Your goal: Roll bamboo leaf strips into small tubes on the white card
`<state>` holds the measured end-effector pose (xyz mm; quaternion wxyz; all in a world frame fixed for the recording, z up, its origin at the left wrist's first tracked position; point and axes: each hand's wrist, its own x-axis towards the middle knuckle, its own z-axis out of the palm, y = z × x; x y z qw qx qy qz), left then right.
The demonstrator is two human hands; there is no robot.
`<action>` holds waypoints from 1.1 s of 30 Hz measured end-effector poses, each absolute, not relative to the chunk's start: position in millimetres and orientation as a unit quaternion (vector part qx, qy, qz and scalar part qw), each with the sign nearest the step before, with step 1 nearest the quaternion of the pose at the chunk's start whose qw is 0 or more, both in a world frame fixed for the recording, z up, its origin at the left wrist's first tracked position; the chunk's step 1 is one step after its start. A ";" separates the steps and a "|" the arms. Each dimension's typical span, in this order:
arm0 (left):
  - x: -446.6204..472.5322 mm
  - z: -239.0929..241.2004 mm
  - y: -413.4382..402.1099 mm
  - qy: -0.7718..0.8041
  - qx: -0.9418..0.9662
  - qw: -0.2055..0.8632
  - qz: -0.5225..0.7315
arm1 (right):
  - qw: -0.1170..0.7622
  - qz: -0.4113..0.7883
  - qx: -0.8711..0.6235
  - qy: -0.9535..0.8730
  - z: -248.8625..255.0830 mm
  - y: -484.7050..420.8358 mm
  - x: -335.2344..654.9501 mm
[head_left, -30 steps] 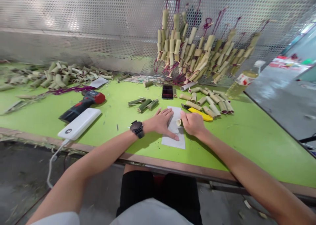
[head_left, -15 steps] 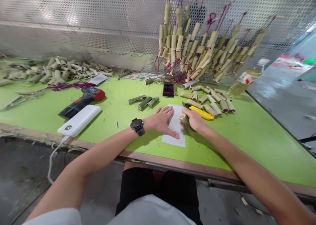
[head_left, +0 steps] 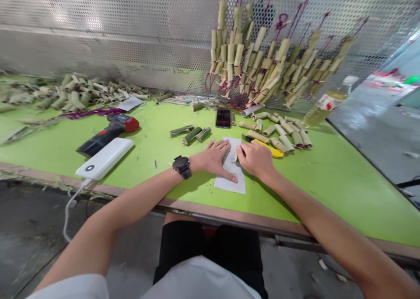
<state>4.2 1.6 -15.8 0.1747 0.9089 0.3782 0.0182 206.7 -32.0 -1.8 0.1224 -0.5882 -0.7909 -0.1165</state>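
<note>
My left hand (head_left: pixel 215 159) lies flat with fingers spread on a grey sheet of sandpaper (head_left: pixel 229 183) on the green table (head_left: pixel 157 154), a black watch on its wrist. My right hand (head_left: pixel 255 158) is closed over a short bamboo tube, pressing it down on the same sheet; only the tube's end (head_left: pixel 236 157) peeks out by my thumb. A yellow utility knife (head_left: pixel 271 149) lies just behind my right hand. Three green bamboo pieces (head_left: pixel 191 134) lie to the left of the sheet.
A red and black drill (head_left: pixel 108 134) and a white power bank (head_left: pixel 105 158) with a cable sit at the left. A phone (head_left: pixel 223 117), loose bamboo tubes (head_left: pixel 285 133), strung bamboo bundles (head_left: pixel 262 67) on the perforated wall, a far-left pile (head_left: pixel 68 97) and an oil bottle (head_left: pixel 324 106).
My right hand tilted the bamboo tube up half a second ago, showing its open end, then laid it back down on the sheet under my palm. My left hand stayed flat.
</note>
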 end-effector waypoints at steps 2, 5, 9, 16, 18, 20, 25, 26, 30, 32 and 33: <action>4.2 -15.0 1.1 0.378 0.909 0.174 0.020 | 0.113 -0.107 -0.580 -0.799 -3.6 -34.4 205.7; 4.1 -14.9 1.3 0.378 0.909 0.174 0.019 | 0.099 -0.086 -0.590 -0.796 -2.9 -38.3 205.6; 4.7 -14.4 1.1 0.380 0.908 0.177 0.015 | 0.073 -0.092 -0.612 -0.782 0.3 -42.4 204.4; 6.1 -11.7 -1.3 0.386 0.904 0.184 0.015 | 0.021 -0.129 -0.641 -0.756 -0.3 -44.4 201.9; 6.0 -11.5 -1.4 0.386 0.903 0.187 0.017 | 0.021 -0.132 -0.633 -0.763 -1.2 -39.8 202.1; 5.9 -11.4 -1.3 0.387 0.902 0.190 0.020 | 0.020 -0.143 -0.630 -0.763 -1.1 -31.2 202.0; 6.1 -11.3 -1.1 0.393 0.898 0.194 0.026 | -0.003 -0.157 -0.623 -0.766 5.7 -8.6 200.8; 6.3 -11.4 -1.1 0.394 0.898 0.193 0.027 | -0.010 -0.154 -0.617 -0.772 7.7 -8.0 200.7; 7.0 -12.6 -0.6 0.396 0.896 0.197 0.028 | -0.041 -0.141 -0.600 -0.786 13.5 -23.3 201.8; 7.4 -13.6 -0.3 0.395 0.896 0.201 0.030 | -0.059 -0.137 -0.602 -0.784 14.0 -33.5 202.4; 7.5 -14.0 -0.1 0.394 0.896 0.201 0.031 | -0.065 -0.137 -0.604 -0.782 13.7 -36.1 202.4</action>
